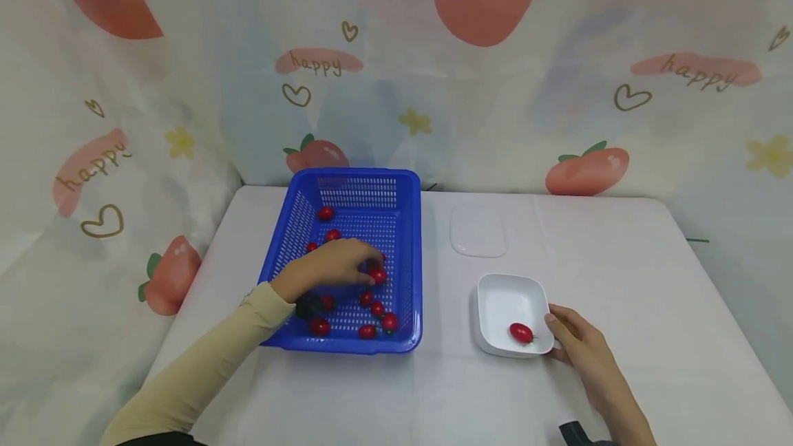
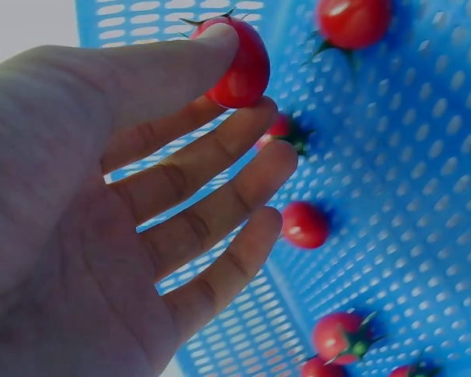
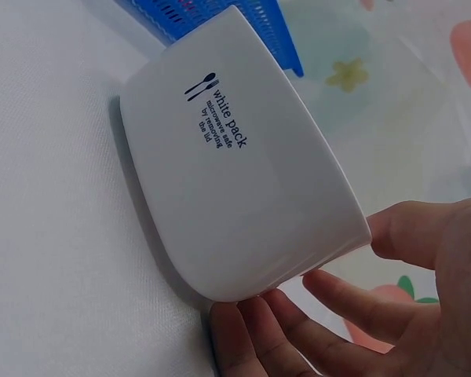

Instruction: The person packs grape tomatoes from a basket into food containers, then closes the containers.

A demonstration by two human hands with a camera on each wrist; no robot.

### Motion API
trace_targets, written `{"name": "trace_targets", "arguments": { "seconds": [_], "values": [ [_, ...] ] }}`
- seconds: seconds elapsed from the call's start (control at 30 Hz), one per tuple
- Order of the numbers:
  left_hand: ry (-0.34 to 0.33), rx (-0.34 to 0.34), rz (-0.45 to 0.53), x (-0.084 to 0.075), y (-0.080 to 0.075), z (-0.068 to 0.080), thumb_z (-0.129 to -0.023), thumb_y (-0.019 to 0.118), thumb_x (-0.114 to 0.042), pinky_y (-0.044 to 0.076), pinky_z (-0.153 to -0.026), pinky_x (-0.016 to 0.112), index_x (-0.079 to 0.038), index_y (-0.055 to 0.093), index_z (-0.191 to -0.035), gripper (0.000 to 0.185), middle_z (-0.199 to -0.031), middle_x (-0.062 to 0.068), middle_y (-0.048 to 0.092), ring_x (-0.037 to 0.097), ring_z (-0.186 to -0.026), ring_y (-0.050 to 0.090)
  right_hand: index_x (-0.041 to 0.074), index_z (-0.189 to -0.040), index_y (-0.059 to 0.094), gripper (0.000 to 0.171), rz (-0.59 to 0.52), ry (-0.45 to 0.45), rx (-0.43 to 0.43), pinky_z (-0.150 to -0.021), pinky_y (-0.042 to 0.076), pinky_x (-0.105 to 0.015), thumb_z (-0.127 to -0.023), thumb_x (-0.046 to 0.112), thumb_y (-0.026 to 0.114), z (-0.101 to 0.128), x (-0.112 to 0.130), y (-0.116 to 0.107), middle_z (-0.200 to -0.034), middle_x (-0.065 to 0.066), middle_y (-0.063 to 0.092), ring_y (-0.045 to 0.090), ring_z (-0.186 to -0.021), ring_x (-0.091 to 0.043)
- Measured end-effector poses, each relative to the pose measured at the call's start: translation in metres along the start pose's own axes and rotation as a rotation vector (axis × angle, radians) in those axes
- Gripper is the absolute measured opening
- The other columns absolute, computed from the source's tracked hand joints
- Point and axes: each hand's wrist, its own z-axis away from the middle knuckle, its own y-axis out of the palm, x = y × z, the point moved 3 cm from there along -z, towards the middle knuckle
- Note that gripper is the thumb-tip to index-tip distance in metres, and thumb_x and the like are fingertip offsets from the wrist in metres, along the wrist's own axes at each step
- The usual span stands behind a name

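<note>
Inside the blue basket (image 1: 405,253), toward its right wall, the left hand (image 1: 331,267) pinches a tomato (image 1: 377,275) between thumb and forefinger; the other fingers (image 2: 220,212) stay straight and spread (the wrist view shows the basket's holed floor through the gaps). Loose tomatoes (image 1: 378,322) lie around the hand, most of them near the basket's front edge, two more (image 1: 325,213) toward the back. The sleeve (image 1: 204,363) crosses the front left rim.

Right of the basket, well apart from it, a white bowl (image 1: 495,301) sits with one tomato (image 1: 521,332) near its front right corner. The right hand (image 1: 585,353) rests against that corner, thumb and fingertips (image 3: 337,294) lightly curled on the outer wall, steadying it rather than clasping it. A clear lid (image 1: 478,230) lies flat behind the bowl.

Between basket and bowl runs a bare strip of white table (image 1: 446,377); the table's right half is open up to the printed curtain (image 1: 495,88).
</note>
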Motion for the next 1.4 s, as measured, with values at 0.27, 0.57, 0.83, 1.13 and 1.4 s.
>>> {"name": "trace_targets", "arguments": {
  "seconds": [0.27,0.57,0.83,1.13,1.4],
  "values": [
    [0.024,-0.126,-0.012,-0.006,-0.016,0.008,-0.096,0.077,-0.029,0.060,-0.089,0.031,-0.019,0.073,-0.120,0.026,-0.109,-0.004,0.075,0.011,-0.093,0.068,0.001,-0.160,0.031,0.071,0.010,-0.006,-0.008,-0.089,0.061,-0.023,-0.110,0.050,0.043,0.000,-0.003,0.000,-0.167,-0.028,0.031,0.046,-0.146,-0.045],
    [0.046,-0.274,0.021,-0.017,-0.036,0.012,-0.096,0.077,-0.029,0.060,-0.088,0.030,-0.019,0.072,-0.124,0.030,-0.111,-0.004,0.073,0.016,-0.100,0.070,-0.001,-0.160,0.030,0.071,0.012,-0.036,-0.014,-0.091,0.061,-0.025,-0.110,0.049,0.042,-0.001,0.001,0.000,-0.167,-0.030,0.029,0.043,-0.148,-0.048],
    [0.076,-0.310,0.016,-0.031,-0.045,0.008,-0.097,0.075,-0.034,0.058,-0.083,0.025,-0.021,0.071,-0.126,0.032,-0.111,-0.005,0.072,0.012,-0.099,0.067,-0.001,-0.160,0.031,0.070,0.009,-0.038,-0.015,-0.090,0.061,-0.023,-0.111,0.049,0.042,0.000,-0.001,0.001,-0.167,-0.030,0.029,0.043,-0.147,-0.048],
    [0.123,-0.298,0.028,-0.050,-0.049,-0.006,-0.097,0.075,-0.036,0.057,-0.086,0.024,-0.021,0.071,-0.128,0.035,-0.112,-0.008,0.071,0.009,-0.099,0.065,-0.002,-0.159,0.033,0.071,0.046,-0.070,-0.018,-0.086,0.061,-0.021,-0.111,0.049,0.043,0.000,-0.001,-0.003,-0.163,-0.032,0.034,0.051,-0.139,-0.045],
    [0.144,-0.281,0.008,-0.068,-0.051,-0.015,-0.097,0.075,-0.036,0.057,-0.087,0.024,-0.023,0.071,-0.129,0.035,-0.114,-0.008,0.072,0.010,-0.100,0.066,-0.002,-0.159,0.031,0.071,0.015,-0.046,-0.006,-0.087,0.060,-0.019,-0.111,0.047,0.043,0.002,-0.001,0.002,-0.165,-0.032,0.030,0.045,-0.145,-0.048]
  ]
}}
